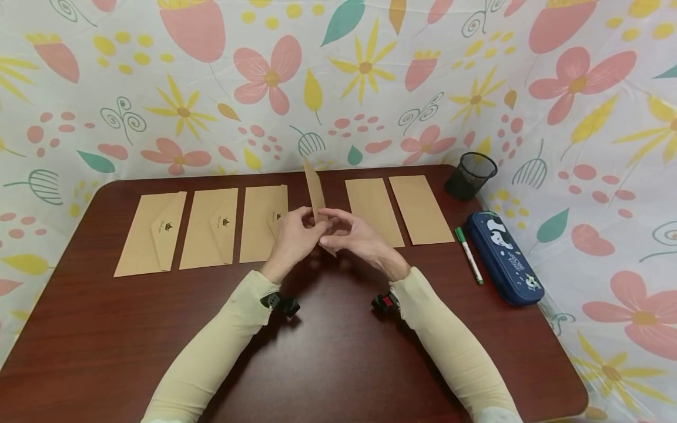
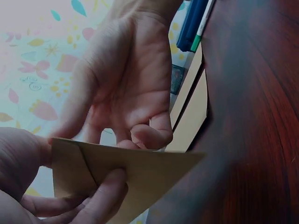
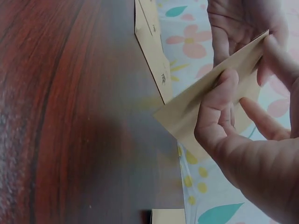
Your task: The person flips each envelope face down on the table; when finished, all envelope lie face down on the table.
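A brown kraft-paper envelope point(image 1: 314, 185) stands nearly edge-on above the middle of the table, raised in both hands. My left hand point(image 1: 296, 236) grips its near part, its fingers lying across the face with the flap line point(image 2: 88, 164) in the left wrist view. On the opposite, plain face, my right hand point(image 1: 365, 242) holds it with bent thumb and fingers, one finger at the upper corner. To the left lie three envelopes with pointed flaps and small dark crown prints, the nearest envelope point(image 1: 259, 232) partly behind my left hand. Two plain envelopes point(image 1: 421, 208) lie to the right.
A black mesh pen cup point(image 1: 468, 181) stands at the back right corner. Beside the plain envelopes lie a green-capped white marker point(image 1: 469, 256) and a dark blue pencil case point(image 1: 503, 258). A flower-patterned cloth point(image 1: 338, 88) hangs behind the dark wooden table point(image 1: 328, 358).
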{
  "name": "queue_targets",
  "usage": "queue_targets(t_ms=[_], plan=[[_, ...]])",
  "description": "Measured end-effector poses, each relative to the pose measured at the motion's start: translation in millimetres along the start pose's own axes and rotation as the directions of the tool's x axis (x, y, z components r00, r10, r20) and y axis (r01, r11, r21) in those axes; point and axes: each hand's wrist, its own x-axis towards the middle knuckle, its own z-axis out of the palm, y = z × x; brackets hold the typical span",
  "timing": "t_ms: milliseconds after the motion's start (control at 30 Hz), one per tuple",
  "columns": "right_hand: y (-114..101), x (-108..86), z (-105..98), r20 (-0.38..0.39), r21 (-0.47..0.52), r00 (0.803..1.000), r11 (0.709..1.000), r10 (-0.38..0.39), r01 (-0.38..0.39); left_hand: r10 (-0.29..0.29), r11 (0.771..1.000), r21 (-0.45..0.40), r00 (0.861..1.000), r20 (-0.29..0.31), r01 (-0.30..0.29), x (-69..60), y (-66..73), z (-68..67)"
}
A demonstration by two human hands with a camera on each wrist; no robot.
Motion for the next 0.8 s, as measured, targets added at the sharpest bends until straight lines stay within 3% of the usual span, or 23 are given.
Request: queue_targets(t_ms=[200, 433, 600, 800], plan=[[3, 4.8, 1, -0.085, -0.133, 0.996, 0.991, -0.009, -0.003, -0.073, 0.994, -0.083, 0.997, -0.024, 0.07, -0.3, -4.4, -1.1], [7, 3.7, -1, -0.201, -0.313, 0.979, 0.947, 0.014, -0.078, -0.129, 0.968, -0.221, 0.991, -0.046, 0.115, -0.6, -10.9, -4.2], [10, 1.6, -2, -0.264, -0.342, 0.963, 0.929, 0.047, -0.139, -0.163, 0.952, -0.271, 0.985, -0.063, 0.14, -1.7, -16.4, -6.5], [11, 1.8, -2, -0.281, -0.361, 0.958, 0.919, 0.055, -0.159, -0.176, 0.956, -0.25, 0.982, -0.064, 0.155, -1.7, -21.7, -7.4]])
